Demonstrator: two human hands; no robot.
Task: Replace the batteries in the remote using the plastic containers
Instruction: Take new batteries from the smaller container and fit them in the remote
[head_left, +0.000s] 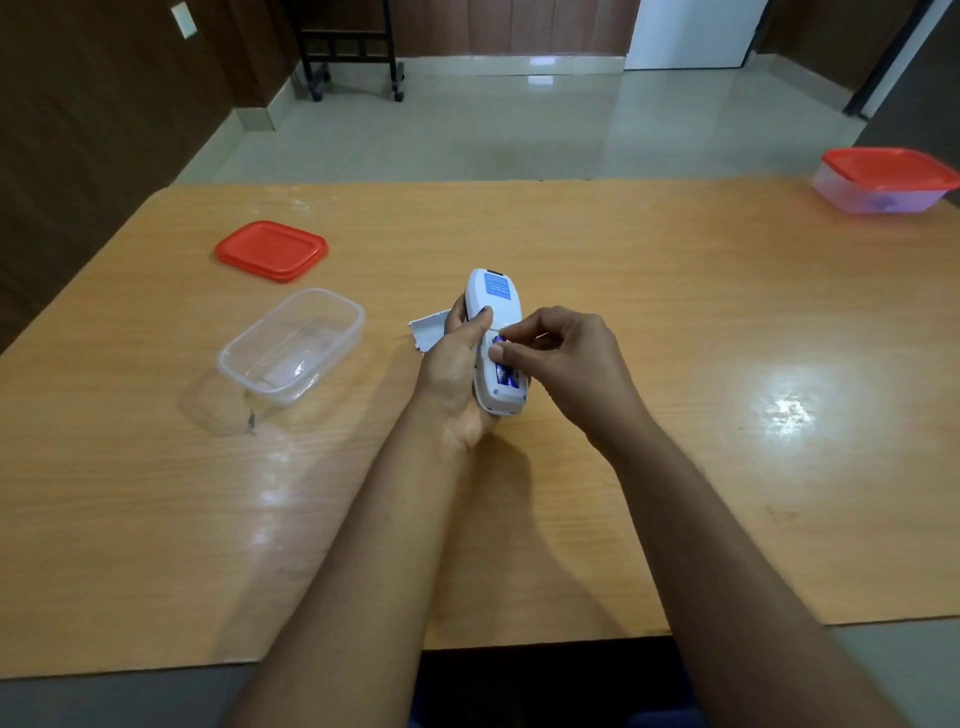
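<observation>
Your left hand (457, 364) wraps the white remote (493, 322) back-up above the surface (675, 338); your right hand (566, 353) has its grip pinching a blue battery (503, 370) in the open compartment. The open clear container (291, 345) sits left, its red lid (270, 250) beyond.

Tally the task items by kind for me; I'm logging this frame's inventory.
Clear plastic containers: 2, open container and lidded container
Loose red lid: 1
Remote: 1
Battery cover: 1
Batteries visible in the remote: 2
Total: 7
</observation>
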